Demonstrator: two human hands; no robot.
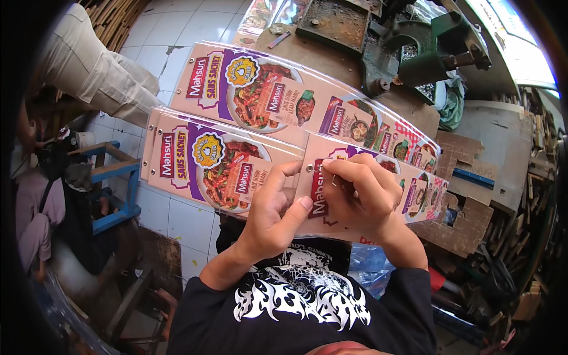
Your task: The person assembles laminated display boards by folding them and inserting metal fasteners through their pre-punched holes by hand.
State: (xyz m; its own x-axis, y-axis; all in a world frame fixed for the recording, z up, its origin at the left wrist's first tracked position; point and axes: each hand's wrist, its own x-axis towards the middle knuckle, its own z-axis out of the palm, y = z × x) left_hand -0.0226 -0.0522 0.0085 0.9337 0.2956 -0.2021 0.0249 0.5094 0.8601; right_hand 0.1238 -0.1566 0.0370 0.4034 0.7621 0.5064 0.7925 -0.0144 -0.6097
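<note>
My left hand (273,213) grips the left edge of a glossy pink printed sign (340,155), with the thumb on top and the fingers partly hidden. The sign has a metal eyelet near its corner and a red "Mahsuri" label. Over that label my right hand (364,192) is closed in a pinch, and a thin, shiny metal piece (335,180) shows at its fingers; its exact kind I cannot make out. A stack of matching "Saus Sachet" signs (195,151) lies to the left, partly under my left hand. Another stack of these signs (236,83) lies behind it.
A green metal press (432,53) stands at the back right, beside a dark metal tray (334,26). A person's trousered leg (100,65) is at the left, above a blue frame (115,183). Wood scraps (532,236) pile up on the right.
</note>
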